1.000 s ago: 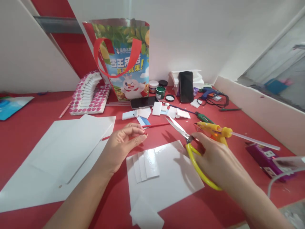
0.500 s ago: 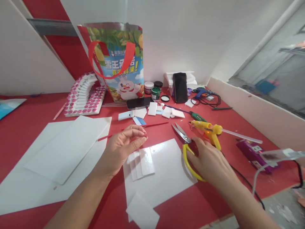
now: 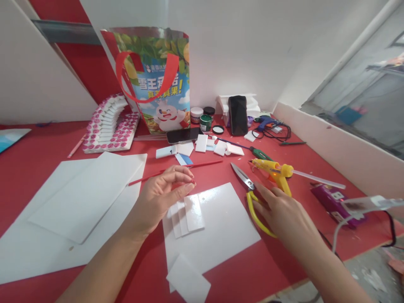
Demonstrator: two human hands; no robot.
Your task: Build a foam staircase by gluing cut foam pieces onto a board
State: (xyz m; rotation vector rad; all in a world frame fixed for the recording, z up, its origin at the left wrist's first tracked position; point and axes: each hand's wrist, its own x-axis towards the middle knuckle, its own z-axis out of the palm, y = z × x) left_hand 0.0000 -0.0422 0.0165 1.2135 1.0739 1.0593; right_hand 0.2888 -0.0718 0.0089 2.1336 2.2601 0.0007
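My left hand (image 3: 162, 189) is closed in a pinch above the white board pieces. A tiny red bit (image 3: 193, 182) shows at its fingertips, too small to name surely. My right hand (image 3: 277, 206) has its fingers at the yellow handles of the scissors (image 3: 248, 185), whose blades are together and point away from me; the thumb side is partly hidden. Between the hands lies a white board (image 3: 227, 227) with several small overlapping white rectangles (image 3: 194, 214) on its left part. A loose white piece (image 3: 188, 277) overlaps its near edge.
A yellow glue gun (image 3: 271, 167) lies right of the scissors, near a purple packet (image 3: 337, 204). Large white sheets (image 3: 85, 198) and a thin red stick (image 3: 205, 164) are at the left and middle. Behind stand a shopping bag (image 3: 164, 75), paint jars (image 3: 205, 123) and a phone (image 3: 238, 115).
My right hand and the scissors have shifted slightly right, and the blades have come together. My left hand keeps its pinch in nearly the same place.
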